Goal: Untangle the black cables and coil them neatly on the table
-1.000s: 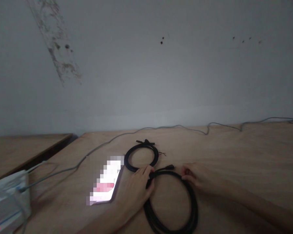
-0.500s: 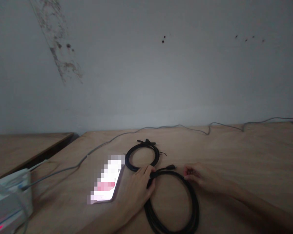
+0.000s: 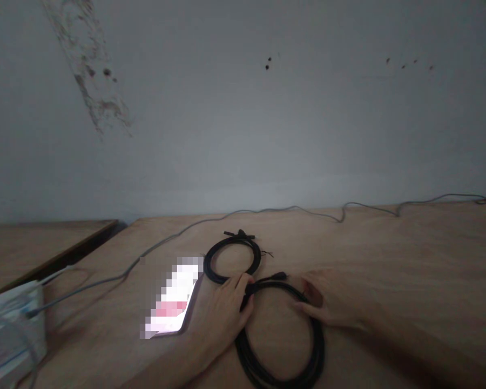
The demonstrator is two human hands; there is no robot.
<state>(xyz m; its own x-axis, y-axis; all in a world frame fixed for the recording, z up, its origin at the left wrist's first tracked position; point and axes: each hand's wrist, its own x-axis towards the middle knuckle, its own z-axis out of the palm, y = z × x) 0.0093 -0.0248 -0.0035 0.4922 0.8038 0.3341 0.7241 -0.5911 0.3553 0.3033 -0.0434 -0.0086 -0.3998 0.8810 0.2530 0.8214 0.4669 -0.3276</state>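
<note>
On the tabletop [image 3: 397,254], lower centre, the left hand [image 3: 229,307] grips the black cable coil [image 3: 319,348] with curled fingers, seemingly to steady it, while the right hand [image 3: 328,302] straddles it, thumb and fingers parted.

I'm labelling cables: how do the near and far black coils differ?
The near coil looks larger than the far coil, though it is closer to the camera. The left hand grips the near coil, with the right hand at its other side; the far coil lies beyond. Thin wire ends stick out beside the far coil; none show on the near coil. Both are black and looped into rings.
</note>
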